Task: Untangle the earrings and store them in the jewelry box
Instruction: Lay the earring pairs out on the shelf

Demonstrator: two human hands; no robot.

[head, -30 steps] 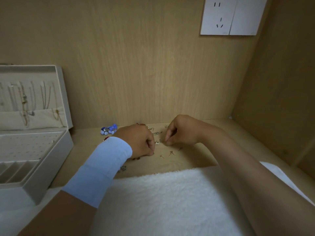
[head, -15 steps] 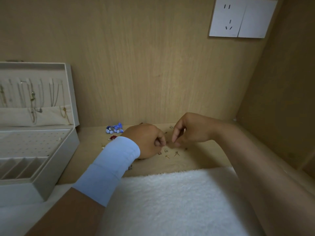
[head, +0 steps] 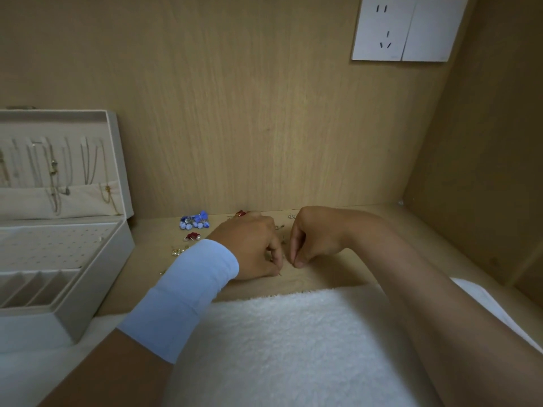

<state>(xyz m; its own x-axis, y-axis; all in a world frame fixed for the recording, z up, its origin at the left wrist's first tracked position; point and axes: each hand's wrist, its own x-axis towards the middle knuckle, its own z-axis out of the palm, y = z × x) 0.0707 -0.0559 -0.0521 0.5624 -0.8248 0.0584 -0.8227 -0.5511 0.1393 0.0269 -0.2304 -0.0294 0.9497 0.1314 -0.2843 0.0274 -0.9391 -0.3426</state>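
Both hands meet low over the wooden shelf (head: 346, 271). My left hand (head: 252, 245), with a pale blue cuff on the wrist, curls its fingers and pinches a thin metal earring (head: 279, 273) against the wood. My right hand (head: 314, 236) faces it, thumb and forefinger pinched together close by; what they hold is too small to see. A blue earring cluster (head: 194, 221), red earrings (head: 192, 236) and small gold pieces (head: 177, 251) lie to the left. The open grey jewelry box (head: 97, 289) stands at the far left.
Necklaces hang inside the box lid (head: 111, 160). A white fluffy cloth (head: 293, 342) covers the near part of the shelf. Wooden walls close the back and right side, with a white socket (head: 405, 27) high on the back wall.
Both hands have dropped lower and nearer to me on the shelf, staying close together. The loose hooks that lay below them are now covered by the hands.
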